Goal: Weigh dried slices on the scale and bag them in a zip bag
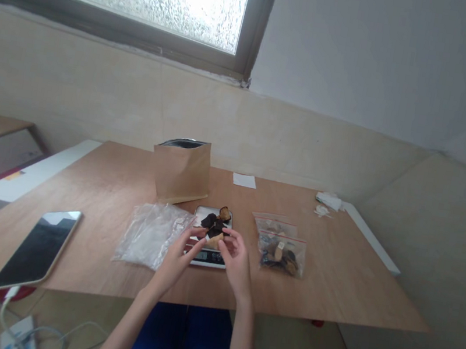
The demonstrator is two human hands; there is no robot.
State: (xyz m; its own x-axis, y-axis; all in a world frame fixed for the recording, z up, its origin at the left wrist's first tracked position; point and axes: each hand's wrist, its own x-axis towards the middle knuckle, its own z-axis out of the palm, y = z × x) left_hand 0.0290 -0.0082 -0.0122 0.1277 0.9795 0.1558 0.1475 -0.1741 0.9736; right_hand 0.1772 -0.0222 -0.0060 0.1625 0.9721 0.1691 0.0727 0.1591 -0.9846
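Above a small white digital scale (218,265), both hands meet with bent fingers. A tan dried slice (214,241) is held between the fingertips of my left hand (181,250) and my right hand (237,259). Just beyond the fingers, several dark, wrinkled dried pieces (209,220) lie on the scale's plate, with a brown curled dried slice (225,214) at its back right. The scale's display shows in part below the hands, its digits too blurred to read. The exact kind of dried food cannot be made out.
Left of the scale lies a stack of clear plastic bags (146,237); behind stands an open brown paper pouch (182,172). Zip bags of dried pieces (284,256) lie right. A phone (39,250) on a cable, a white paper (244,180) and crumpled tissue (329,200) share the table.
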